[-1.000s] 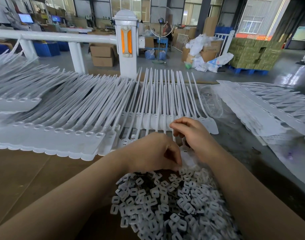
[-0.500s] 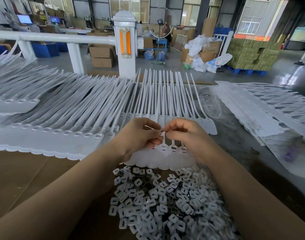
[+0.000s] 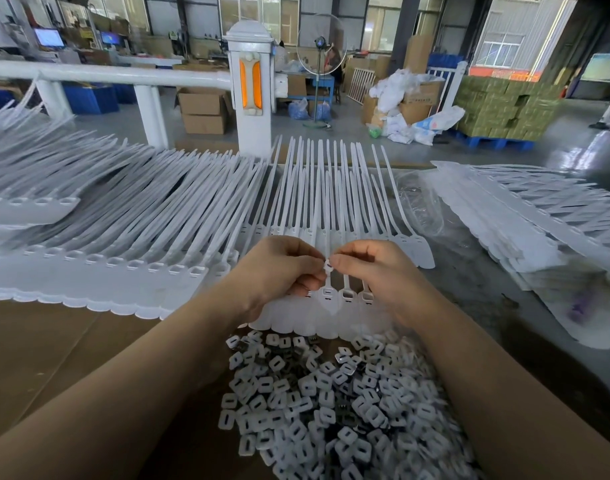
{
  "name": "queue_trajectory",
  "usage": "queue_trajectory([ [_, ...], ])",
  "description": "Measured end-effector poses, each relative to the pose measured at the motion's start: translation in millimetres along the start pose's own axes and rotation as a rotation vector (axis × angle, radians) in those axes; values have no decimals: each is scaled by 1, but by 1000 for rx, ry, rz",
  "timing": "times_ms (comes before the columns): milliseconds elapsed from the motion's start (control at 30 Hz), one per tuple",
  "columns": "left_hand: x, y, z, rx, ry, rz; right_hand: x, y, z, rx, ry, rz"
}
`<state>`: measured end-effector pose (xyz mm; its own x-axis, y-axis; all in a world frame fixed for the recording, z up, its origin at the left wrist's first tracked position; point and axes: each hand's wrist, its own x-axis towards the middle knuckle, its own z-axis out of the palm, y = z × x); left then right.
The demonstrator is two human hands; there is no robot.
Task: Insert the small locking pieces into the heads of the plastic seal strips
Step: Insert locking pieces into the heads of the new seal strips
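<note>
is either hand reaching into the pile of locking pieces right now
No, both the left hand and right hand are raised above the pile of locking pieces, pinching one small locking piece between them.

**Count of things in view**

Two hands: left hand (image 3: 279,268) and right hand (image 3: 376,271), with one small locking piece (image 3: 327,264) between their fingertips. One loose heap of locking pieces (image 3: 331,403), far too many to count. Seal strips (image 3: 123,230) lie in joined sheets, too many to count; three strip heads (image 3: 345,294) show between the hands. Two stacked cardboard boxes (image 3: 203,110), one fan (image 3: 320,39).
</note>
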<state>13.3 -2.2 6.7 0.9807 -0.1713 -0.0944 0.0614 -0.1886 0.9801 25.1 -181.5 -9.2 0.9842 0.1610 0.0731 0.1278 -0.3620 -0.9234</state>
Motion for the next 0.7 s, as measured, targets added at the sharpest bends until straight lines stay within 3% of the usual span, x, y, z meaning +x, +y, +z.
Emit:
queue_trajectory([
  [267, 3, -4, 3, 239, 88, 112, -1, -2, 0, -23, 2, -8],
  [433, 6, -7, 13, 319, 121, 91, 1, -1, 0, 114, 161, -37],
  [700, 6, -12, 37, 569, 84, 129, 3, 0, 1, 134, 109, 1],
])
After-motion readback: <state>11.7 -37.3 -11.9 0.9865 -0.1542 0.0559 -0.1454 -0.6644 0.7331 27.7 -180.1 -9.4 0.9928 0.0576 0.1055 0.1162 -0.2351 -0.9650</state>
